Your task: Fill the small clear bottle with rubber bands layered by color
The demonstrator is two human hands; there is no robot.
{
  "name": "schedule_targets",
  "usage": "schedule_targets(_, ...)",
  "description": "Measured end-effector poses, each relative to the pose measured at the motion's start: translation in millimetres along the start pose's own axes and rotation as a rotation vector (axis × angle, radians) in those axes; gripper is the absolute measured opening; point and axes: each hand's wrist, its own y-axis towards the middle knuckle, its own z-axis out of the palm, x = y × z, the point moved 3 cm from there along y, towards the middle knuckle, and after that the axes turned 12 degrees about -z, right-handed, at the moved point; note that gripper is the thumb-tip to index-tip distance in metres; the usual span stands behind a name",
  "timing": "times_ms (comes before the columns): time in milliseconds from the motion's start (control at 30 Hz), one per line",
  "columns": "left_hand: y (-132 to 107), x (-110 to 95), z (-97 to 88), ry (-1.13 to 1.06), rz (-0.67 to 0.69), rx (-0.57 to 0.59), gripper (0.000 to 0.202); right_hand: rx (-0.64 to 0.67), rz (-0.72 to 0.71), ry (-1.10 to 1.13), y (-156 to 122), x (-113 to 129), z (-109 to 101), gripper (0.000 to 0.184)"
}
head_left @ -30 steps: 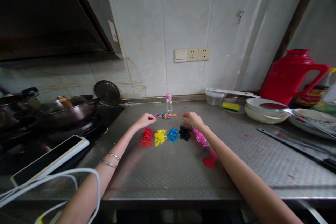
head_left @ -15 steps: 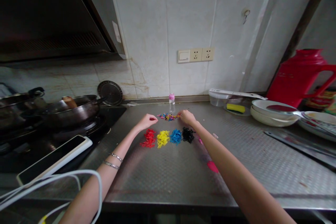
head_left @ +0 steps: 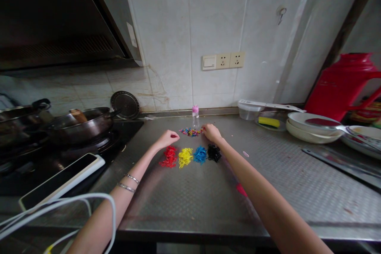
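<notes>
On my feed this is a kitchen corner: a stainless steel worktop (head_left: 184, 206) with a diamond tread runs beneath a tiled wall (head_left: 166, 27) that carries a double socket panel (head_left: 223, 60). To the left, a dark frying pan (head_left: 80, 125) sits on a black hob (head_left: 129, 129), a white-edged phone (head_left: 62, 176) lies at the hob's front, and a white cable (head_left: 59, 206) crosses the lower corner. To the right stand a red vacuum flask (head_left: 345, 83), stacked white plates (head_left: 312, 131) and a yellow sponge (head_left: 268, 122).

Mid-counter, four piles of small rubber bands sit in a row, almost touching: red (head_left: 169, 156), yellow (head_left: 185, 157), blue (head_left: 200, 154) and black (head_left: 214, 153). Beyond them lies a small mixed heap of coloured bands (head_left: 190, 131), just in front of a clear bottle with a pink cap (head_left: 195, 116).

My left hand (head_left: 167, 139) is just left of the heap, its fingers loosely curled and apart from it. My right hand (head_left: 212, 133) is at the heap's right end, its fingertips (head_left: 204, 128) drawn together. The view is too coarse for me to tell whether either hand has hold of a band.
</notes>
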Motion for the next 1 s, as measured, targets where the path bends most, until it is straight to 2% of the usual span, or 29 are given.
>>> schedule_targets(200, -2, -4, -1.5, 0.006, -0.021, -0.004, 0.024, -0.088, -0.004, 0.12, -3, -6, -5, 0.032)
schedule_targets(467, 0, 2, 3.8, -0.002, -0.025, 0.004, 0.023, -0.25, 0.003, 0.325, -14, 4, -17, 0.027)
schedule_targets(733, 3, 7, 9.1, 0.038, 0.001, -0.009, 0.024, -0.224, 0.048, 0.399, -20, 3, -4, 0.027)
schedule_targets(867, 1, 2, 7.5, 0.001, -0.006, -0.01, 0.023, -0.275, 0.01, 0.464, -25, 3, -2, 0.026)
schedule_targets(1000, -4, -14, 9.0, -0.102, -0.029, -0.05, 0.021, -0.305, 0.078, 0.693, -24, 6, -3, 0.025)
